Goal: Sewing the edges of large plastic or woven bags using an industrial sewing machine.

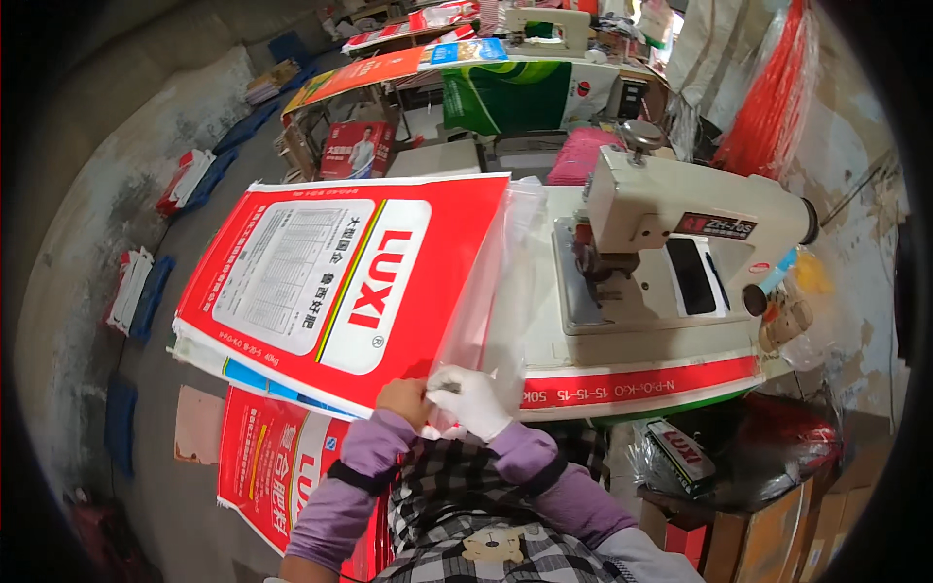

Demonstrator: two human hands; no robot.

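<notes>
A large red and white printed sack (292, 262) lies flat on the table in front of me, to the left of the sewing machine. From its right-hand edge sticks out a clear plastic liner (496, 282). My left hand (401, 400), bare, is closed on the sack's near right corner. Right beside it, my right hand (473, 401) in a white glove pinches the clear liner, the fingers of both hands nearly touching. The fingertips partly hide the gathered film. The industrial sewing machine (680, 209), cream coloured, stands right of the sack with its needle area facing it.
A dark phone (691, 276) lies on the machine bed. More red sacks (267, 466) hang below the table at left. Cardboard boxes (758, 534) and a bundle in clear plastic (680, 457) sit at lower right. Red strands (773, 92) hang at the back right.
</notes>
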